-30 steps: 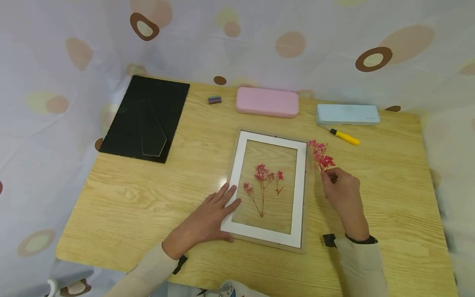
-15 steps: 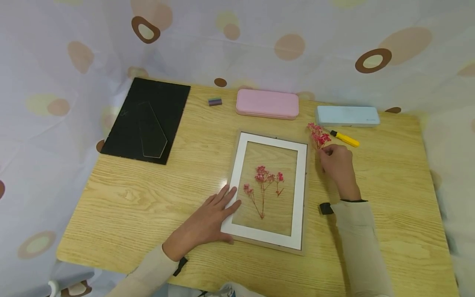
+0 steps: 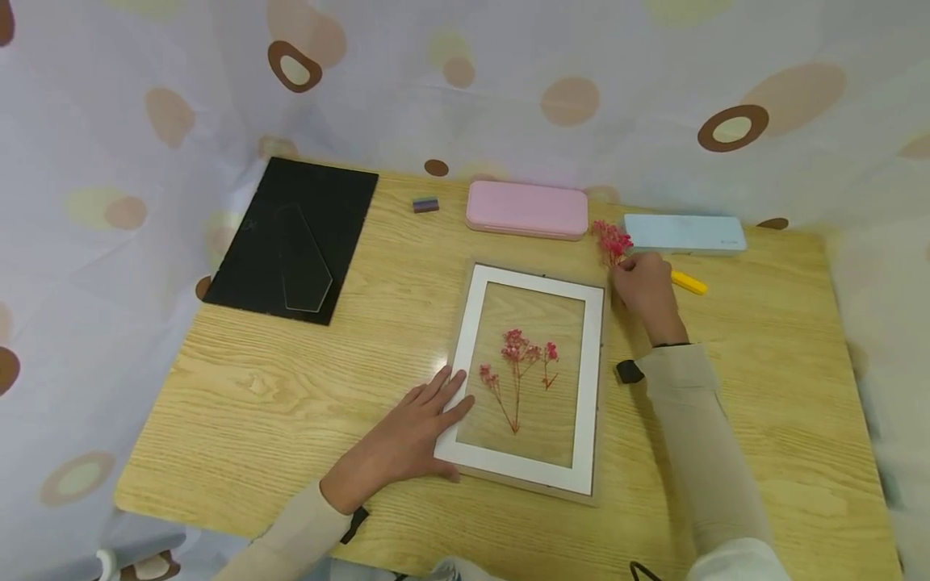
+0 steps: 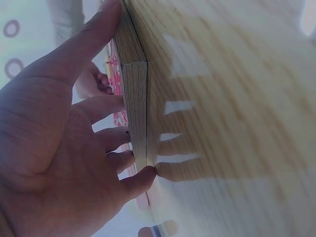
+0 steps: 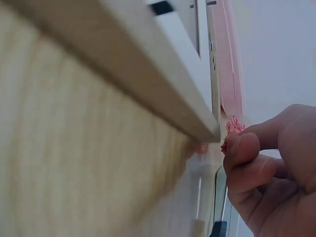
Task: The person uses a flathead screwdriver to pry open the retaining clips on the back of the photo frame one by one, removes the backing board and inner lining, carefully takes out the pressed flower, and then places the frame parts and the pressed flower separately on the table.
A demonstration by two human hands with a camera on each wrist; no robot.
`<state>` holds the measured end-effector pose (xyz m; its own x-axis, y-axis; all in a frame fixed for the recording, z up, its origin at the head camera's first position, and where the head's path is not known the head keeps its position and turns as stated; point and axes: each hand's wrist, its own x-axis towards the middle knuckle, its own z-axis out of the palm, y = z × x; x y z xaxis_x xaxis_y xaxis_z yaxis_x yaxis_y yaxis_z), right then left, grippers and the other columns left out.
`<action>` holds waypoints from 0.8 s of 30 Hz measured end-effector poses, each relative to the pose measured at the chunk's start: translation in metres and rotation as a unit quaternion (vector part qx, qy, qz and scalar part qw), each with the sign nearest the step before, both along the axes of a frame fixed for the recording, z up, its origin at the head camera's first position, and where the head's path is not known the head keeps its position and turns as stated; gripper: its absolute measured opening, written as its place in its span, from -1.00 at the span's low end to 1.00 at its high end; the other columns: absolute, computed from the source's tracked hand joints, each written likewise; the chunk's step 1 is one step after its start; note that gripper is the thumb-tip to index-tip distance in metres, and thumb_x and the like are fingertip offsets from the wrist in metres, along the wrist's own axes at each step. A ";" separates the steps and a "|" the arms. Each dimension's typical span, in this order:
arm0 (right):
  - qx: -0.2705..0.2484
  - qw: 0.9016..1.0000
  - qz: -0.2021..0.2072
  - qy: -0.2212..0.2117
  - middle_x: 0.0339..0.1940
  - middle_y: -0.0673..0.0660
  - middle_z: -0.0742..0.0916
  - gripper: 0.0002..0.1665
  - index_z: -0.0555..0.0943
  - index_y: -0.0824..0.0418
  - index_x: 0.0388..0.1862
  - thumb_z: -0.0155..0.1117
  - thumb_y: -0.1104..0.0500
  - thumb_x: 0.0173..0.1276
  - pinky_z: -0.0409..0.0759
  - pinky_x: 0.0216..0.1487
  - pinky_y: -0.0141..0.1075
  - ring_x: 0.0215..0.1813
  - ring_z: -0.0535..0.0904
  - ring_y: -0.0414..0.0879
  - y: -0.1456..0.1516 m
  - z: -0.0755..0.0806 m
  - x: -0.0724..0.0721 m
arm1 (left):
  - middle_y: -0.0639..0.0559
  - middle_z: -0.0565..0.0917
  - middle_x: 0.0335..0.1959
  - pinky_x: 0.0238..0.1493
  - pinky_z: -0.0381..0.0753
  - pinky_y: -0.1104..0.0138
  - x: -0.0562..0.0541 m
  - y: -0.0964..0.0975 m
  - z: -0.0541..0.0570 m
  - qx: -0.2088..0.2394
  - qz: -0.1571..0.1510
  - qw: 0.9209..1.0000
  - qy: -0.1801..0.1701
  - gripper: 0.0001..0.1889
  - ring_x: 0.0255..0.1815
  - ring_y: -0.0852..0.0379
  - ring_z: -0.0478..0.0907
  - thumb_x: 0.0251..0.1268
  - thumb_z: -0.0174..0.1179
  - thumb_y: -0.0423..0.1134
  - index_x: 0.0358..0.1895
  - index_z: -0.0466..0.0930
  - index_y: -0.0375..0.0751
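Observation:
In the head view my right hand pinches a sprig of pink dried flowers by its stem, beyond the frame's far right corner and close to the pale blue case. The right wrist view shows thumb and fingertips together, with bits of pink flower showing past them. My left hand lies with spread fingers on the left side of a picture frame with a white border. In the left wrist view its thumb and fingers reach over the frame's wooden edge. Several pink flower sprigs lie inside the border.
A pink case and a pale blue case stand along the back edge. A yellow-handled screwdriver is partly hidden behind my right hand. The black backing board lies at the back left, near a small purplish block.
My right hand has moved away from me and slightly left, carrying the pink flower sprig from beside the frame toward the cases. The left hand has stayed on the frame.

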<state>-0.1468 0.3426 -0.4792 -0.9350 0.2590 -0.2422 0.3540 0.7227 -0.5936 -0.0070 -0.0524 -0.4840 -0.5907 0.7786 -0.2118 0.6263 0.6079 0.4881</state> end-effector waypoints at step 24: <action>0.001 0.999 -0.029 -0.037 -0.71 0.09 0.57 -0.60 0.60 0.42 -0.42 0.26 0.07 0.41 0.41 -0.67 -0.31 -0.70 0.48 -0.12 -0.007 -0.009 -0.027 | -0.22 0.00 0.62 0.44 0.21 -0.07 0.001 0.000 -0.001 0.001 0.002 1.000 0.007 0.13 0.64 -0.16 -0.19 -0.17 0.52 0.29 0.50 0.30 -0.20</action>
